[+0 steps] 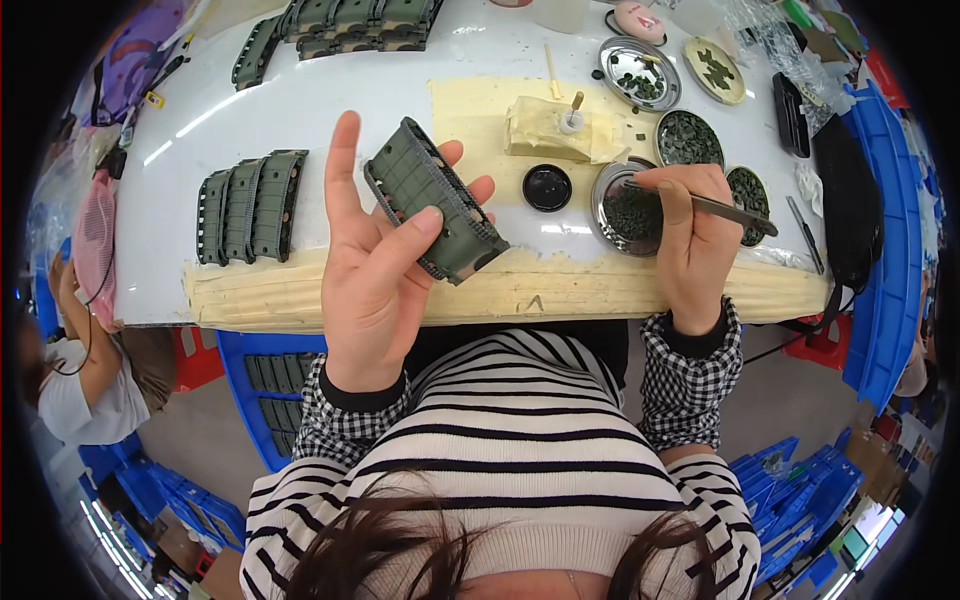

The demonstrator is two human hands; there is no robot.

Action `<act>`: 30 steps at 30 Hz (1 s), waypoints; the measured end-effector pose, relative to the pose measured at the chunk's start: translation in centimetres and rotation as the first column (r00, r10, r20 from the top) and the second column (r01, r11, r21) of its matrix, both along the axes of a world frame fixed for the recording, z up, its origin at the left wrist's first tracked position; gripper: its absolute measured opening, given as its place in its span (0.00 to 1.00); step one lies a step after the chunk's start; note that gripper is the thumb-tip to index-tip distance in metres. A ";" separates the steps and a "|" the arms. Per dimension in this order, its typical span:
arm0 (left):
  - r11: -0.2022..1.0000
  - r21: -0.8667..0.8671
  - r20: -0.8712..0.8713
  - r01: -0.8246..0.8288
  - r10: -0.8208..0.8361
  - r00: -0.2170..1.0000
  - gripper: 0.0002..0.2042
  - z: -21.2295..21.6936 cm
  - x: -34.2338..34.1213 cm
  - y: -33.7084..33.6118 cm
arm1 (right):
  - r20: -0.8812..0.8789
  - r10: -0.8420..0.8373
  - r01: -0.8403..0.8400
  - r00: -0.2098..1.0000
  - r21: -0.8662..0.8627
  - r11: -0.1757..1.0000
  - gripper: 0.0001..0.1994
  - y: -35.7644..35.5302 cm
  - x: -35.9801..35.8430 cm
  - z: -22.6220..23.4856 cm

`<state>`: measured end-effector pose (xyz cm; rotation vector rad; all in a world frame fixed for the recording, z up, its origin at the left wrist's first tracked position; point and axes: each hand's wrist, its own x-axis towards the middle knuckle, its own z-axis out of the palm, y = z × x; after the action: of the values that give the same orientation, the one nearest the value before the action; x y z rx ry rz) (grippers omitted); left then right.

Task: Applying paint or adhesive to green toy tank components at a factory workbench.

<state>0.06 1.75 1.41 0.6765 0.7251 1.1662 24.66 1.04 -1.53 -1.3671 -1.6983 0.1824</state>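
Row of green track parts [250, 205] near worktop [330, 110] left edge, more at far edge. Left hand [375, 265] raised over near edge, thumb and fingers [420, 225] clamped on a green camouflaged model piece [435, 200], index straight up. Black lid [547, 187] mid-worktop. Right hand [695, 245] pinches tweezers [715, 207] over metal dish [628, 210] of small green bits.

The picture is bright. Light from above makes white shiny streaks on the white table [300, 110]. Shadows are soft. The middle looks sharp, but the edges bend round, go blurry and turn black.
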 end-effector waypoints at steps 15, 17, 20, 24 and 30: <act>0.964 -0.043 0.045 0.262 -0.261 0.964 0.13 -0.1 1.6 0.0 | -0.101 0.423 -0.407 0.900 0.149 0.901 0.09 0.6 -5.0 5.0; 0.942 -0.082 0.150 0.325 -0.311 0.939 0.13 -0.4 1.3 0.1 | -0.038 0.453 -0.448 0.891 0.098 0.889 0.13 0.5 -5.2 5.2; 0.916 -0.098 0.327 0.390 -0.340 0.881 0.13 -0.3 0.9 0.2 | 0.004 0.484 -0.482 0.875 0.103 0.870 0.17 0.6 -6.0 4.9; 0.914 -0.130 0.370 0.383 -0.314 0.874 0.12 -0.6 0.5 -0.2 | -0.020 0.504 -0.498 0.864 0.125 0.858 0.16 0.8 -6.5 4.7; 0.934 -0.164 0.276 0.316 -0.264 0.924 0.13 -1.1 0.2 0.5 | -0.247 0.482 -0.487 0.841 0.046 0.872 0.12 1.5 -7.4 3.6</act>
<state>0.25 2.21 0.35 0.4349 0.5010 0.8667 17.26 2.51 2.09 -0.8533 -1.7946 0.6359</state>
